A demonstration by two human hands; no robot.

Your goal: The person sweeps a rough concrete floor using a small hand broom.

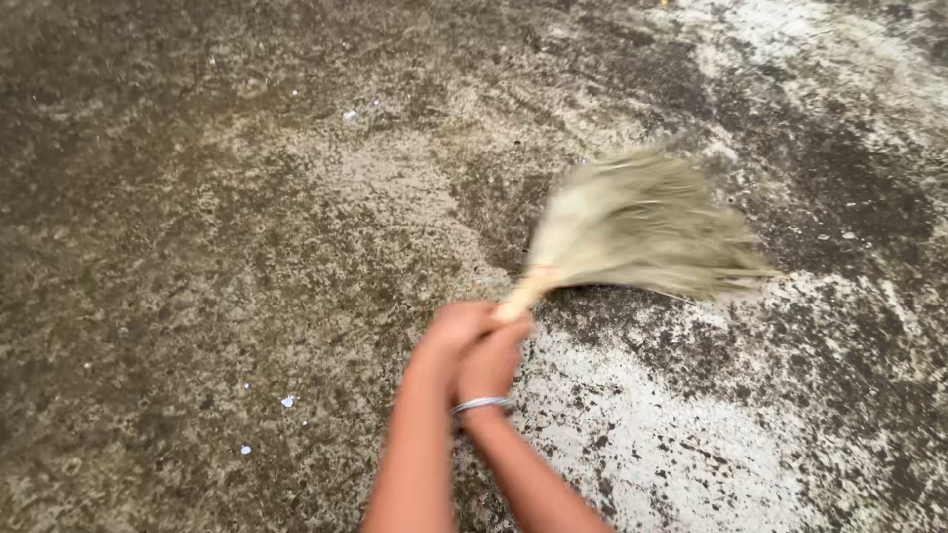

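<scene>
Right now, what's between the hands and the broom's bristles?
Only the broom's pale handle neck runs from the hands to the bristles; stained concrete floor below, in the head view.

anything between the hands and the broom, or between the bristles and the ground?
Nothing visible. Both hands, left hand and right hand, are closed on the broom at its handle end, grip direct. The bristles fan out over the stained concrete ground; only small white specks lie there, away from the broom.

Both hands (474, 345) grip a grass broom (637, 227) over stained concrete (197, 247).
</scene>
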